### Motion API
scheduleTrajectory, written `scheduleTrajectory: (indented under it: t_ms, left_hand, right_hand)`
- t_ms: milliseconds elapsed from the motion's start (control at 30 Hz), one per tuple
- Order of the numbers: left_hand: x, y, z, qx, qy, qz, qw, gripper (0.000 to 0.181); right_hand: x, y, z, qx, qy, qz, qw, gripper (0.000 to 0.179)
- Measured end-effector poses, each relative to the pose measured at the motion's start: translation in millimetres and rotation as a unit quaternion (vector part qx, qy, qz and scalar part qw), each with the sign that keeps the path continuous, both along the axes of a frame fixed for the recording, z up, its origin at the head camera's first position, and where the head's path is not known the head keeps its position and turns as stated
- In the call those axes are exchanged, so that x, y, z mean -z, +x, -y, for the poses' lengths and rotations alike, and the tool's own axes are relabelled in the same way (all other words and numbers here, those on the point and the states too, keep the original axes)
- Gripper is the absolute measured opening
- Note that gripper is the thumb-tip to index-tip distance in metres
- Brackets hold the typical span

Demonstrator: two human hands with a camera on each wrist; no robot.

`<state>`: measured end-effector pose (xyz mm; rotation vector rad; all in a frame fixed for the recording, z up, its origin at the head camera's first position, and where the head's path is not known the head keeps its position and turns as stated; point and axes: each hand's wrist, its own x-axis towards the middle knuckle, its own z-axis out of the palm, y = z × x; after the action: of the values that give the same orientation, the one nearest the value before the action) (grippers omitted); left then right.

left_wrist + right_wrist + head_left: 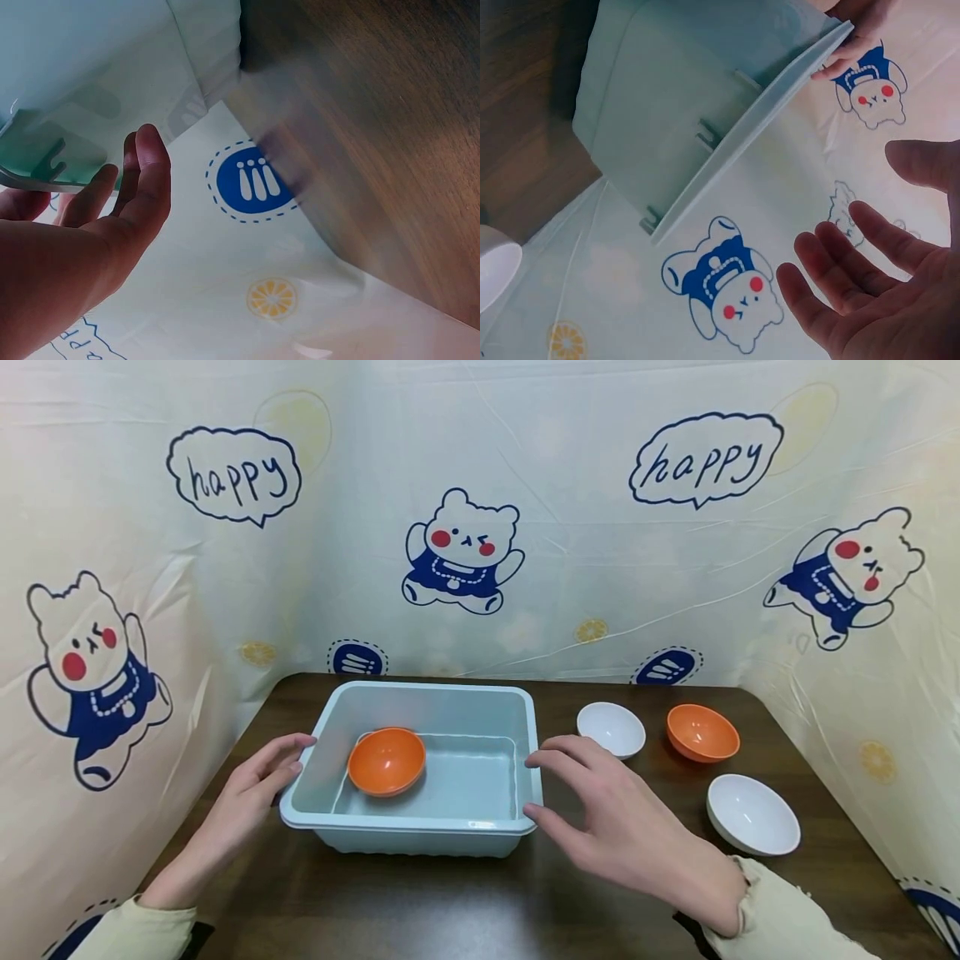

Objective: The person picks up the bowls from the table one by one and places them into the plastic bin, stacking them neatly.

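A light blue plastic basin (480, 839) stands on the dark table with an orange bowl (386, 762) inside, toward its left. My left hand (251, 789) is at the basin's left rim; in the left wrist view its fingers (150, 161) reach up beside the outer wall, loosely bent. Whether they touch the rim I cannot tell. My right hand (622, 818) hovers by the right rim with thumb and fingers spread. The right wrist view shows a gap between that hand (885, 277) and the basin's rim (742, 142), and nothing in its palm.
Right of the basin, a white bowl (611, 729) and an orange bowl (702, 733) stand toward the back. Another white bowl (753, 815) sits nearer, beyond my right forearm. A printed curtain (570, 568) closes off the back and both sides of the table (360, 910).
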<state>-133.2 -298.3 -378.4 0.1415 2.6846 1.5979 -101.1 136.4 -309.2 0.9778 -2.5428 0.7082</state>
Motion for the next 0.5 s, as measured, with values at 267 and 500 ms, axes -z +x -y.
scheduleTrajectory:
  t_ms: [267, 500]
  left_hand:
    - [1.0, 0.6, -0.8, 0.002, 0.002, -0.001, 1.0000, 0.045]
    - [0.6, -0.6, -0.5, 0.002, -0.006, -0.006, 1.0000, 0.044]
  right_hand:
    - [5.5, 8.1, -14, 0.020, -0.012, -0.011, 0.9997, 0.041]
    - [6.6, 12.1, -29, 0.040, -0.024, -0.012, 0.9989, 0.043]
